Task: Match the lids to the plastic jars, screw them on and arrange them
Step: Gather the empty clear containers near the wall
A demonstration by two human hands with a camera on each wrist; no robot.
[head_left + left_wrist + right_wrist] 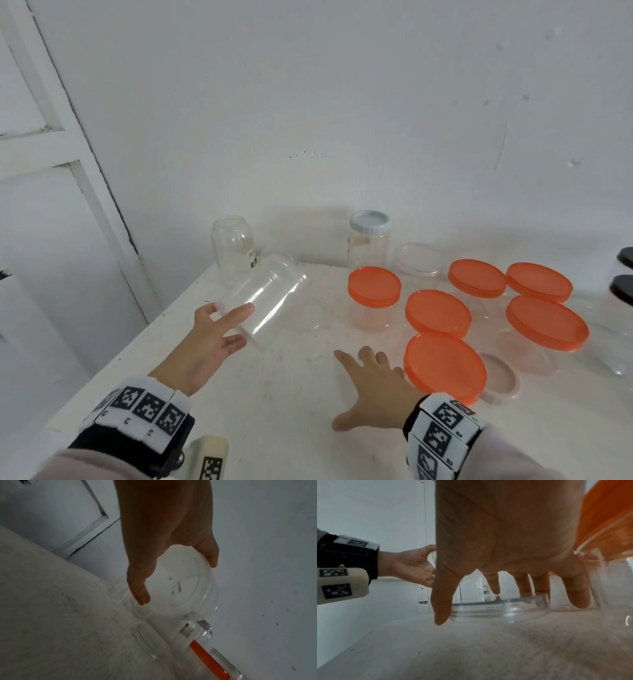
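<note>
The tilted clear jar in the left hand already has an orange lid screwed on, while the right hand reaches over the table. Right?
Not quite. The tilted clear jar held by the left hand has no lid; the head view shows its mouth open. The right hand does reach over the table.

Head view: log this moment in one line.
left hand holds tilted clear jar | right hand open, reaching for clear lid | six orange-lidded jars

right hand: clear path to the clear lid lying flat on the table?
Probably yes. The right hand is spread open just above the clear lid, with nothing between them; the orange-lidded jar sits beside it.
</note>
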